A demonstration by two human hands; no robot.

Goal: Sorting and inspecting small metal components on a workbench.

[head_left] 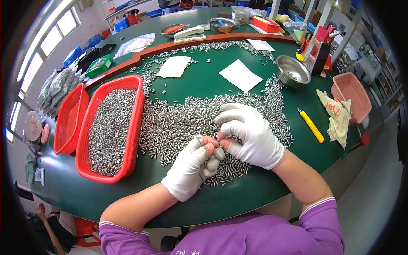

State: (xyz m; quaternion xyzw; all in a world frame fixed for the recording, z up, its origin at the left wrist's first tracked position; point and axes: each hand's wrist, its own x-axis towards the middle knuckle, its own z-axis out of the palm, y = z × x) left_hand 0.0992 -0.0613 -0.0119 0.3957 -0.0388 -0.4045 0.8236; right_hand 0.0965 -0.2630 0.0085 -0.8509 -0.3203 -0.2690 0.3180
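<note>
Both my hands wear white gloves with the thumb tips and some fingertips bare. They meet over a wide heap of small, shiny, bullet-shaped metal pieces [182, 117] spread on the table. My left hand [191, 168] is closed, its thumb and index finger pinched together and its other, greyed fingers curled under. My right hand [253, 136] is pinched at the left fingertips, with its upper fingers bent. Whatever sits between the fingertips is too small and too covered to make out. Left of the heap, a red plastic basket [136, 123] holds many more of these pieces.
An empty red basket [70, 123] stands farther left. White papers [241, 75] lie beyond the heap, before a curved wooden rim [187, 43]. At right are a metal bowl [293, 70], a yellow utility knife [311, 126], a cloth [338, 119] and a pink basket [355, 91].
</note>
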